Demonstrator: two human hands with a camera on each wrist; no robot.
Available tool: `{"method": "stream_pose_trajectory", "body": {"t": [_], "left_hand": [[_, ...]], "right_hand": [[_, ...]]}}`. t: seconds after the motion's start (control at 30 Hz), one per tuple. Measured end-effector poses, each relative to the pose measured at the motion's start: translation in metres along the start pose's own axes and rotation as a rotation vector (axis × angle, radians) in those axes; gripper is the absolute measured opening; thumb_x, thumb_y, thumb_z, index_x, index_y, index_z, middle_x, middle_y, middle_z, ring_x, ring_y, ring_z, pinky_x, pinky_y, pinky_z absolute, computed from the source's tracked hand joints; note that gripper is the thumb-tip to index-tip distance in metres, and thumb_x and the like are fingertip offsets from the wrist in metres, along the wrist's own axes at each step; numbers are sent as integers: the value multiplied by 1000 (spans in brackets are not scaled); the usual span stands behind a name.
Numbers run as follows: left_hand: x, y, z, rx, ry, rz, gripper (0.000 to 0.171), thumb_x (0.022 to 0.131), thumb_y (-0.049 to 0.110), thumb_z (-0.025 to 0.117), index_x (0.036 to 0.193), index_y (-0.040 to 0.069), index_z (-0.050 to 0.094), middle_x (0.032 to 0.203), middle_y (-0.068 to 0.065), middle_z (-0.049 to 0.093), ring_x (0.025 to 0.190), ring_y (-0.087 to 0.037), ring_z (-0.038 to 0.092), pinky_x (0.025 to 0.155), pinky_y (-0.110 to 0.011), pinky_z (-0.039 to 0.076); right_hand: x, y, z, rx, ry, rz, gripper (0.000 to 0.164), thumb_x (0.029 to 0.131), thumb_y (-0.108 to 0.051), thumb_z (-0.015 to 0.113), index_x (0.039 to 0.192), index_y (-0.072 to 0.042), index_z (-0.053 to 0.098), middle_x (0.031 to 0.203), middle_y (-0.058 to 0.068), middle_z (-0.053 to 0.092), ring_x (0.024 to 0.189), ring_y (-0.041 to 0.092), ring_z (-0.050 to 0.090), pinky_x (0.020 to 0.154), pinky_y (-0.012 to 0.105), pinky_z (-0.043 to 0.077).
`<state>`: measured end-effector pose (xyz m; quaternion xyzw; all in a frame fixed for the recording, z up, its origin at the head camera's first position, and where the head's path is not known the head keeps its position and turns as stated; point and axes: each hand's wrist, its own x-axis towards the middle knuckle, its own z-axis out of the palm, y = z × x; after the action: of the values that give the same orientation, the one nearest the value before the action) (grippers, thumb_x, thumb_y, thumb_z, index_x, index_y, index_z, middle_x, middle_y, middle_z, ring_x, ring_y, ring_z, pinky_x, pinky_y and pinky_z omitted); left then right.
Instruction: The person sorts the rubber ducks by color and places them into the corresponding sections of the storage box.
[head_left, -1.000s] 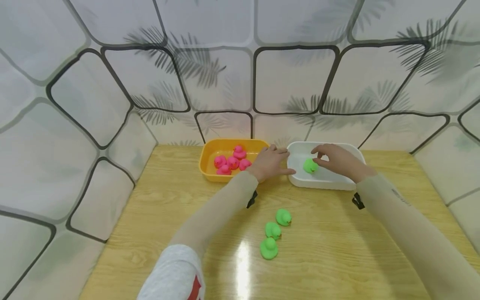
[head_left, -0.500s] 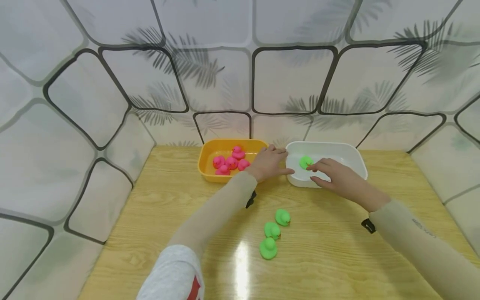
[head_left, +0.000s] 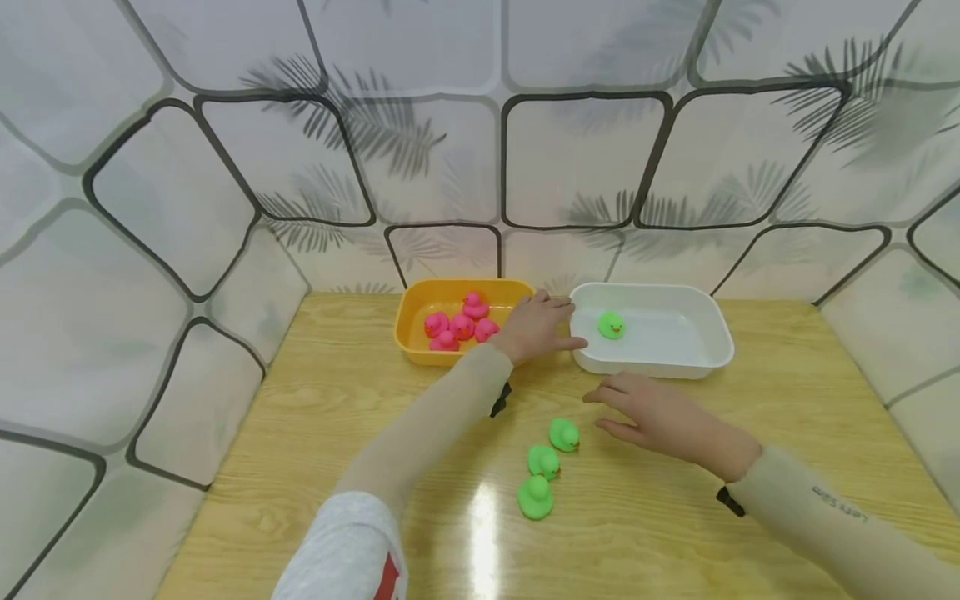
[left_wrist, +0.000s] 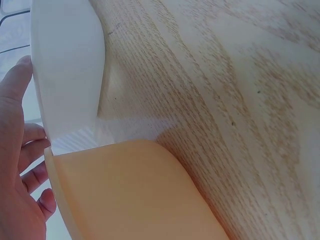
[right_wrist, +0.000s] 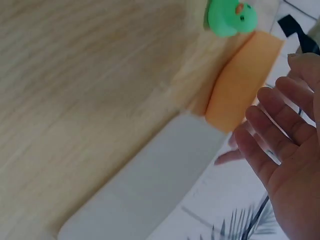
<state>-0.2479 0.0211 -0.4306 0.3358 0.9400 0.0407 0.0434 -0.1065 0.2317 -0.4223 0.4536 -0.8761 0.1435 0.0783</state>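
My left hand (head_left: 536, 327) spans the gap between a yellow-orange tub (head_left: 435, 293) and a white tub (head_left: 675, 333), fingers and thumb spread at their facing rims. Several pink rubber ducks (head_left: 462, 326) sit in the yellow-orange tub. One green rubber duck (head_left: 611, 325) is in the white tub, near its left end. In front of the white tub, my right hand (head_left: 660, 421) hovers over the table, palm down, fingers extended and holding nothing. Just left of its fingertips are three green rubber ducks on the wood, the nearest duck (head_left: 564, 434) also showing in the right wrist view.
The other two green ducks, a middle duck (head_left: 543, 461) and a front duck (head_left: 536, 497), trail toward me in a slanting row. Patterned wall panels (head_left: 585, 158) enclose the wooden table (head_left: 337, 400) at the back and sides.
My right hand has let go of the green duck in the white tub, drawn back out over the front rim and come toward the ducks on the table. The left hand keeps its place.
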Motion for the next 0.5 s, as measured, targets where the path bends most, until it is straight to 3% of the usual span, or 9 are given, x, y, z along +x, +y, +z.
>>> {"method": "stream_pose_trajectory", "body": {"t": [0.2,0.5], "left_hand": [[-1,0,-2,-2,-8,0,79,99,70,52,158,18,48,164,3,43,142,-23,41,118,-44,35],[-1,-1,-2,-23,-9,-3,78,99,70,52,158,19,47,164,3,42,141,-22,40,118,-45,34]], "right_hand": [[-1,-9,19,19,-94,-4,36,92,-17,79,126,-10,69,113,1,68,101,18,66,87,40,58],[-2,-17,40,64,-134,3,47,96,-11,74,142,-17,64,130,12,66,116,28,65,96,48,56]]}}
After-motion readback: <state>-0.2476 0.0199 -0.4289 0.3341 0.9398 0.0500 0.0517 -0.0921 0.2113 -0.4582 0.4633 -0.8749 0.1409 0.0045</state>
